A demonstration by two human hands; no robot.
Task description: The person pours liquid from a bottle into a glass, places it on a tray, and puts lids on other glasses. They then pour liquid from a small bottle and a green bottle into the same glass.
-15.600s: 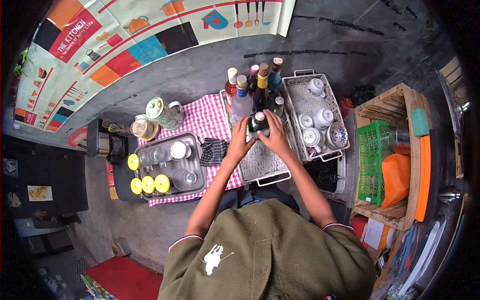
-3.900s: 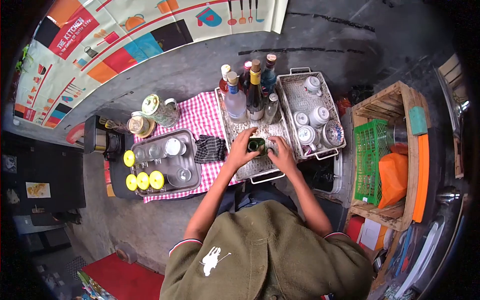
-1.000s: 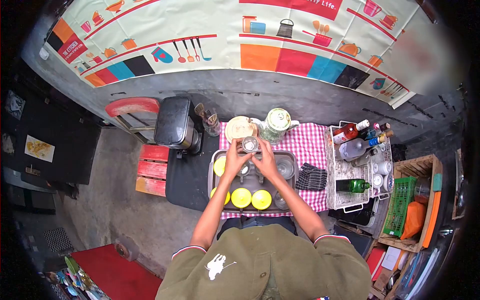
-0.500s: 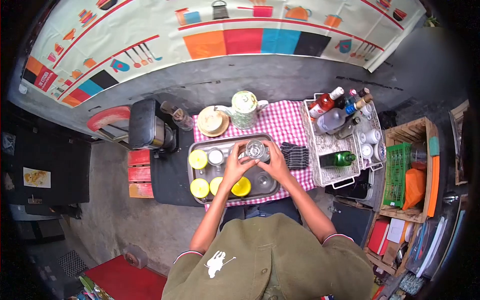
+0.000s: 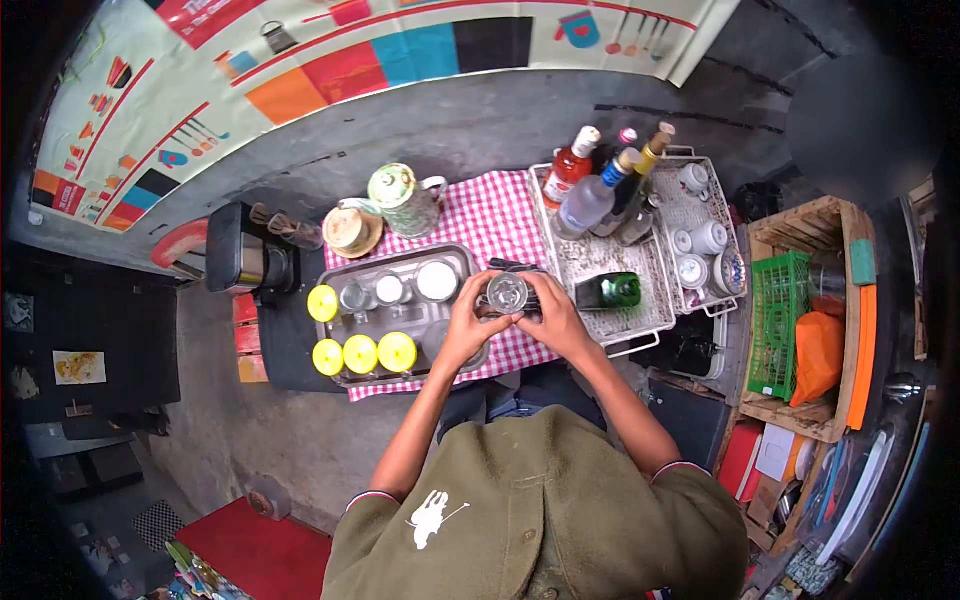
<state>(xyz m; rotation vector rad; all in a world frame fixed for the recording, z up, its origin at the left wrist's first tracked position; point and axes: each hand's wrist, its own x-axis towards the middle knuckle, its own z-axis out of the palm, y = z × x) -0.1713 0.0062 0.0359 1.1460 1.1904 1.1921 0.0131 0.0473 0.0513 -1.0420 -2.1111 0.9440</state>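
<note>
Between my left hand (image 5: 466,325) and my right hand (image 5: 554,318) is a clear drinking glass (image 5: 508,292), seen from above. The fingers of both hands curve round its sides, and the thumbs meet at the near side. It is held at the right end of a dark serving tray (image 5: 465,262). On the tray stand several yellow-topped glasses (image 5: 361,354), a white-topped glass (image 5: 392,289), a wider white-topped one (image 5: 438,281) and a clear glass (image 5: 355,297). Another clear glass (image 5: 437,338) is partly behind my left hand. Black striped cloth (image 5: 515,266) shows just beyond my fingers.
Behind the tray stand a patterned teapot (image 5: 403,200) and a cup (image 5: 346,229) on a saucer. To the right, a white wire rack (image 5: 655,330) holds upright bottles (image 5: 585,205), a lying green bottle (image 5: 620,290) and white cups (image 5: 709,238). A checked cloth (image 5: 490,215) covers the table.
My view has swung right, so the tray and teapot appear further left. Both hands, still round the glass, have moved from over the tray towards its right end and the rack.
</note>
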